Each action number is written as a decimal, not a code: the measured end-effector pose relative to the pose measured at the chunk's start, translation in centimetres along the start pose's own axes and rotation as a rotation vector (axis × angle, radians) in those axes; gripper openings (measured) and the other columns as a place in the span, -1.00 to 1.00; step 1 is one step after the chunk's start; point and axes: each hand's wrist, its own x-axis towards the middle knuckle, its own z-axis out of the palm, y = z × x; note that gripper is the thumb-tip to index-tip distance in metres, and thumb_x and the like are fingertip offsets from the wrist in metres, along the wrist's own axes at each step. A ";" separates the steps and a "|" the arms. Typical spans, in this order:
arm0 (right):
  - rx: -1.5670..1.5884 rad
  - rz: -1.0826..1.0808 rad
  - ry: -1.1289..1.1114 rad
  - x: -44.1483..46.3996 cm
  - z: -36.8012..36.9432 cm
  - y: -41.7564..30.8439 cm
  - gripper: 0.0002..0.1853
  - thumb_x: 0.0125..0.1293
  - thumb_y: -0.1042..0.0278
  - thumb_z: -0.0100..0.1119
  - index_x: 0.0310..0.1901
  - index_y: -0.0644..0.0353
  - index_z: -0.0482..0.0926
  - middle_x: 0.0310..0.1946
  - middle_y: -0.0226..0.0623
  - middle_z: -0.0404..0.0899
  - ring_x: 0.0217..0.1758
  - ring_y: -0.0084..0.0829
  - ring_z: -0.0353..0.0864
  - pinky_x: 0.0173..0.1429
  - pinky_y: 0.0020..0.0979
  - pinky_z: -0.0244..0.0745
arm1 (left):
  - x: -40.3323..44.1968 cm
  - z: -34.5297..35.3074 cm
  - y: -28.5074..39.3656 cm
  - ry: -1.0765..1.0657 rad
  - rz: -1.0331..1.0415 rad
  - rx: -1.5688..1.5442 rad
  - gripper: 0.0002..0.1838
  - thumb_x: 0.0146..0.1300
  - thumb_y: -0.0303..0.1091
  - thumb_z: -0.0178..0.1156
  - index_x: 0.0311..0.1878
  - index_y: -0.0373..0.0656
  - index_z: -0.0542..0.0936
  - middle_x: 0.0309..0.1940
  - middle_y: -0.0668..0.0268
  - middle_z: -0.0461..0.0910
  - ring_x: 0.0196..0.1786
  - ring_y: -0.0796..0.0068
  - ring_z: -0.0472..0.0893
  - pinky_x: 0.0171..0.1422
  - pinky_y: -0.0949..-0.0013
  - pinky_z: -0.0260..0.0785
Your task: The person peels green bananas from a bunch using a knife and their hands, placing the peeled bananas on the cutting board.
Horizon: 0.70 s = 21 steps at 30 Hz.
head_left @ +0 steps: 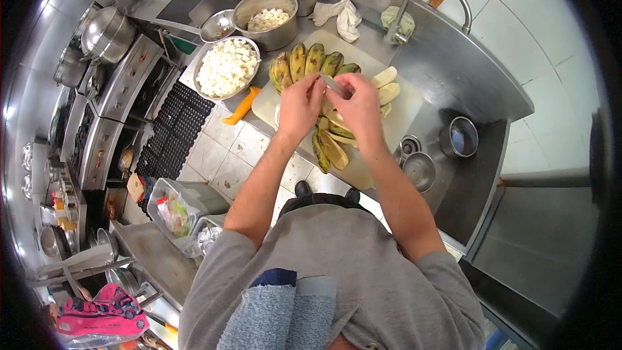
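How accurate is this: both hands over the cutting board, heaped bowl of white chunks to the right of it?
Wrong side: the head view shows the bowl left of the cutting board; the left hand and right hand are over it.

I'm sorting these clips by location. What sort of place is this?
Probably a commercial kitchen: a large steel range at left, a steel counter and sink with a curved faucet, and a big bowl of chopped white food.
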 end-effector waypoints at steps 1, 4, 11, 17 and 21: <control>0.090 0.065 -0.084 0.1 -0.3 0.3 -0.74 0.19 0.41 0.36 -0.11 0.31 0.63 -0.29 -0.21 0.67 -0.30 -0.38 0.68 -0.14 -0.35 0.56 | -0.4 -0.1 -0.1 -0.017 -0.008 0.004 -0.64 0.40 -0.37 0.14 0.21 -0.30 0.50 -0.42 -0.03 0.66 -0.38 0.08 0.69 -0.25 0.20 0.49; 0.364 0.220 -0.282 0.2 -1.4 2.2 -0.78 0.28 0.46 0.29 -0.07 0.35 0.64 -0.27 -0.26 0.72 -0.25 -0.49 0.69 -0.11 -0.40 0.57 | -2.0 0.1 -1.0 0.064 0.009 -0.094 -0.69 0.44 -0.36 0.12 0.14 -0.33 0.52 -0.33 -0.02 0.68 -0.32 0.15 0.70 -0.20 0.23 0.50; 0.340 0.210 -0.544 2.4 -2.3 3.0 -0.81 0.35 0.48 0.23 -0.06 0.37 0.67 -0.22 -0.28 0.74 -0.18 -0.52 0.69 -0.03 -0.43 0.57 | -4.3 1.1 -0.8 0.055 -0.047 -0.328 -0.61 0.34 -0.34 0.28 0.14 -0.31 0.45 -0.07 0.02 0.59 -0.07 0.12 0.64 0.00 0.21 0.51; 0.104 -0.047 -0.691 2.6 -2.6 2.4 -0.81 0.33 0.46 0.26 -0.08 0.33 0.68 -0.25 -0.20 0.73 -0.21 -0.45 0.67 -0.03 -0.40 0.54 | -5.1 1.5 -0.7 0.125 -0.069 -0.068 -0.41 0.02 -0.28 0.54 0.06 -0.29 0.48 -0.11 0.06 0.61 -0.13 0.18 0.65 0.00 0.21 0.51; 0.045 -0.313 -0.622 2.3 -1.9 2.4 -0.77 0.24 0.50 0.26 -0.07 0.30 0.67 -0.26 -0.09 0.69 -0.21 -0.15 0.68 -0.08 -0.29 0.55 | -4.9 1.5 0.0 0.165 -0.157 -0.015 -0.49 0.01 -0.32 0.49 0.00 -0.29 0.53 -0.24 0.07 0.64 -0.18 0.19 0.66 -0.05 0.22 0.51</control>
